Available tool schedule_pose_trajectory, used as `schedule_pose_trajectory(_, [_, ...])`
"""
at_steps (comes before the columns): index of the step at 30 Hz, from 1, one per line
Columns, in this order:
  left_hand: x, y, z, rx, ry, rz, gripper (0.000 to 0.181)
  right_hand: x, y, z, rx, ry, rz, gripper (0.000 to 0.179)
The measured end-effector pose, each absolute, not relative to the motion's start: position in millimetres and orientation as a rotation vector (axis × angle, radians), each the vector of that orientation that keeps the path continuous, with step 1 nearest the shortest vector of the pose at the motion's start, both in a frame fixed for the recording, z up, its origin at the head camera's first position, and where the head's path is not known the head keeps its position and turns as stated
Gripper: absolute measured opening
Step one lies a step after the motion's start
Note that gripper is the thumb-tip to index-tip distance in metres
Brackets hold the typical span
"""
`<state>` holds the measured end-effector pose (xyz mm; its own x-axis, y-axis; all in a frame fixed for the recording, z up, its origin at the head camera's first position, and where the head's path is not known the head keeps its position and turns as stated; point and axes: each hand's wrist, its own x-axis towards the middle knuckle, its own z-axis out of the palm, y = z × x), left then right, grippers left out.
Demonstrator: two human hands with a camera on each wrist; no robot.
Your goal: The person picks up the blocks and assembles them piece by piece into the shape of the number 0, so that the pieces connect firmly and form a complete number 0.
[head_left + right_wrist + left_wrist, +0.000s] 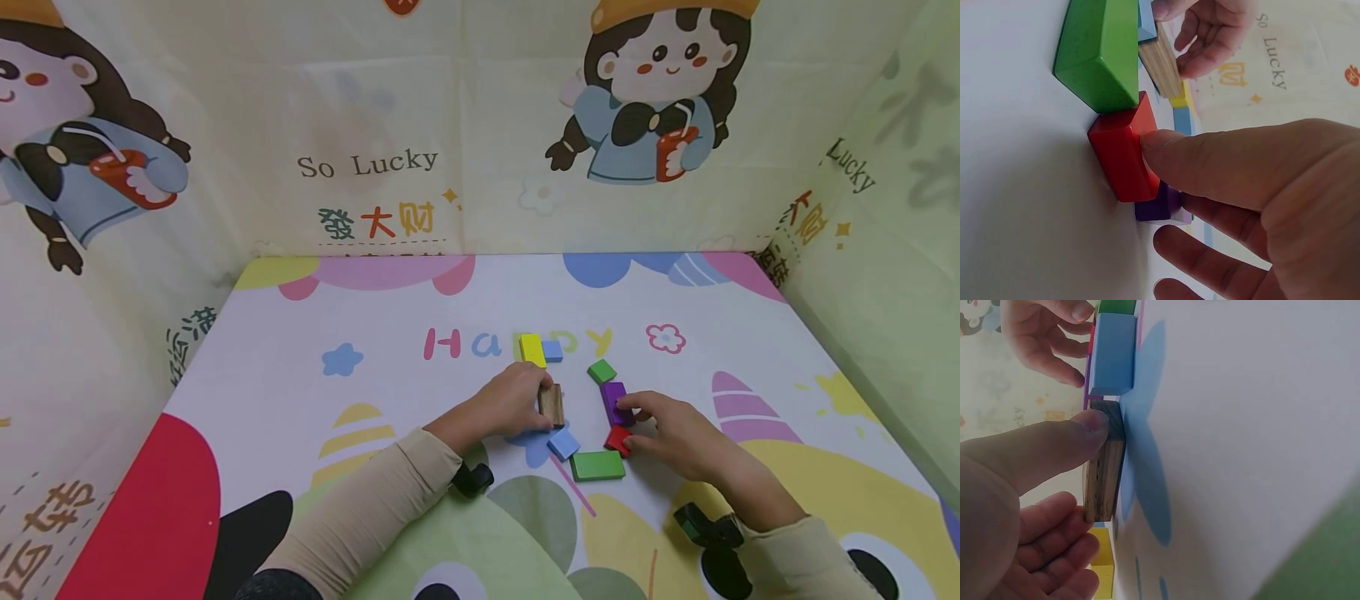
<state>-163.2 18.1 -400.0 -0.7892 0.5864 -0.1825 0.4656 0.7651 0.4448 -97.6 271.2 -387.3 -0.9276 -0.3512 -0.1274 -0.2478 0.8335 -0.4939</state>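
- Clock positions are read in the head view about the centre of the ring of blocks, 12 o'clock lying farthest from the person.
- Beige sleeves [367,517] enter from the near side, at roughly 7 and 5 o'clock.
- Long green block [597,467]: lies on the printed tabletop [420,387] at 6 o'clock.
- Blue block [563,444]: at 7 o'clock, set askew, just beside the long green block.
- Red block [617,440]: at 4 o'clock, one corner by the long green block's end; contact cannot be confirmed.
- Right hand [678,437]: outside the ring at 4 o'clock, thumb against the red block, index finger at the purple block, fingers spread and enclosing neither.
- Purple block [614,402]: at 3 o'clock, directly beyond the red block.
- Left hand [517,400]: at 9 o'clock, gripping the wooden block [552,406] endwise, thumb on its near end, fingers at its far end.
- Small green block [602,372]: at 1 o'clock, turned cornerwise near the purple block.
- Yellow block [532,350]: at 11 o'clock, a small blue block [553,351] alongside on its 3 o'clock side.
- Printed backdrop [495,108]: beyond, at 12 o'clock.
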Motion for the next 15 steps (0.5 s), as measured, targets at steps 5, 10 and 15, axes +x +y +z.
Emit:
schedule_pose_trajectory(5, [-163.4, 18.2, -400.3, 0.801, 2.632, 0.558, 0.055, -97.4, 271.1, -386.7, -0.457, 2.798, -0.714, 0.050])
schedule_pose_trajectory(10, [-163.0, 17.9, -400.9, 0.802, 2.632, 0.557, 0.055, -97.2, 271.0, -386.5, -0.452, 2.795, -0.724, 0.050])
schedule_pose_trajectory(15, [-163.1, 17.9, -401.8, 0.809, 2.632, 0.552, 0.055, -96.9, 271.3, -386.8, -0.448, 2.796, -0.732, 0.050])
